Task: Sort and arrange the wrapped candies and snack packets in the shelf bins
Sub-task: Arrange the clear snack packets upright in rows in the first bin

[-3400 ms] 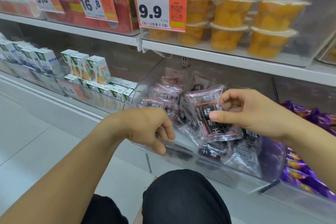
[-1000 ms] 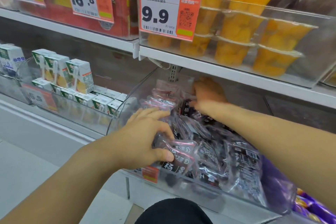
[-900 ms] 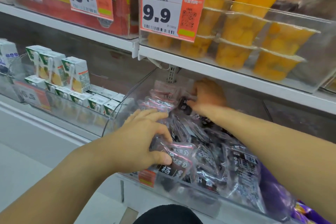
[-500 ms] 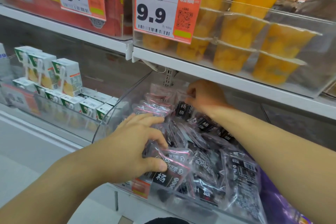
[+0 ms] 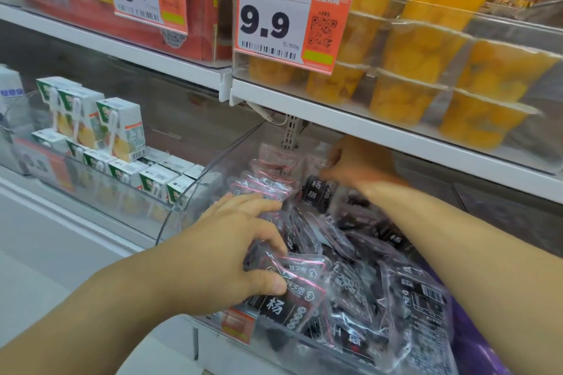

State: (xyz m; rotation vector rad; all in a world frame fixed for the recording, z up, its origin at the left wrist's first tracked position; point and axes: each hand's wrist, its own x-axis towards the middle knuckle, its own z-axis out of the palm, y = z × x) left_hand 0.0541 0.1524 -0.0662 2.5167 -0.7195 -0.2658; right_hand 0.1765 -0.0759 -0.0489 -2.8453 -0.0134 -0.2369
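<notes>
Clear shelf bin (image 5: pixel 195 192), lower shelf, both hands inside.

Left hand (image 5: pixel 231 256): at the bin's near end, fingers spread over the pile, thumb pinching a dark snack packet with pink trim (image 5: pixel 292 286) against the heap under it; hand part closed on that packet.

Right hand (image 5: pixel 359 161): far end of the bin, under the upper shelf edge, fingers curled around the top of an upright black packet (image 5: pixel 316 193) (white characters on its face), which stands just below the knuckles.

Between the hands: loose heap of matching packets (image 5: pixel 359 256), lying at mixed angles.

Left of the left hand: juice cartons (image 5: pixel 118 131) in the next bin.

Above the right hand: orange price tag reading 9.9 (image 5: pixel 292 24), fruit cups (image 5: pixel 426 70) behind it.
</notes>
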